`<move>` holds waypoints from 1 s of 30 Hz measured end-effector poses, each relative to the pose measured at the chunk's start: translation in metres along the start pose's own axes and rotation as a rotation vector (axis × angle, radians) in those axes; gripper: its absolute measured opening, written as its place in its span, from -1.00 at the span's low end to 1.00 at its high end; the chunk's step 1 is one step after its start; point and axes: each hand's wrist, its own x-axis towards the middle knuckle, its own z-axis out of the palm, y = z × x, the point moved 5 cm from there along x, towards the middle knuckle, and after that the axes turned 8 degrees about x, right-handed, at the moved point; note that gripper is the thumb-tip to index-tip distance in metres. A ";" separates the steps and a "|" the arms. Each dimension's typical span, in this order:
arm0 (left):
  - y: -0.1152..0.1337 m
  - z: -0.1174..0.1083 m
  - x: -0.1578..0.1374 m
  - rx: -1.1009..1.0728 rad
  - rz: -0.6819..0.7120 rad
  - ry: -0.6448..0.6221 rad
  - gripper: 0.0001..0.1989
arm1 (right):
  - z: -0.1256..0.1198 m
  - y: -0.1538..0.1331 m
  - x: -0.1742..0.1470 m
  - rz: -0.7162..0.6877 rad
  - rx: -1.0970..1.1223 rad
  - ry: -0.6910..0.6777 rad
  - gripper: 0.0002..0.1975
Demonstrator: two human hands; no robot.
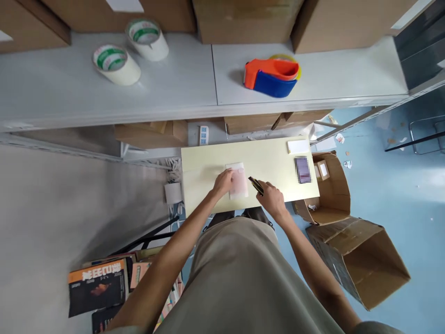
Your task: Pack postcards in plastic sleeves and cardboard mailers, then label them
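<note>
My left hand (223, 182) is closed on the left edge of a flat pink-and-white packet (239, 182), which lies on a pale yellow tabletop (208, 160). In my right hand (272, 198) is a black-and-yellow utility knife (256, 185), its front end pointing up and left toward the packet. A small gap separates the knife from the packet. Whether its blade is out is too small to tell. Farther right on the tabletop lie a purple box (302, 170) with a blurred-out face and a white flat box (298, 147).
Above the table runs a grey shelf (187, 88) bearing two tape rolls (120, 69), an orange-and-blue tape dispenser (273, 79) and cardboard boxes (246, 23). Open cartons (333, 185) stand on the floor at right. Magazines (97, 287) are stacked at lower left.
</note>
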 end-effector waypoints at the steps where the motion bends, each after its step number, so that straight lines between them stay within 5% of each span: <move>1: 0.022 -0.012 0.003 -0.036 0.043 0.034 -0.60 | -0.021 0.010 0.005 -0.020 0.038 0.073 -0.40; 9: 0.208 -0.142 0.035 -0.247 0.388 0.408 -0.79 | -0.217 0.069 0.048 -0.424 0.366 0.655 -0.48; 15: 0.297 -0.213 0.053 -0.222 0.506 0.587 -0.79 | -0.315 0.079 0.111 -0.465 0.385 0.840 -0.55; 23: 0.324 -0.239 0.044 -0.205 0.462 0.678 -0.82 | -0.332 0.081 0.205 -0.500 0.265 0.760 -0.61; 27: 0.309 -0.231 0.035 -0.183 0.400 0.655 -0.74 | -0.330 0.083 0.232 -0.598 0.171 0.754 -0.60; 30: 0.277 -0.202 0.035 -0.180 0.328 0.581 -0.75 | -0.330 0.084 0.234 -0.636 0.116 0.750 -0.59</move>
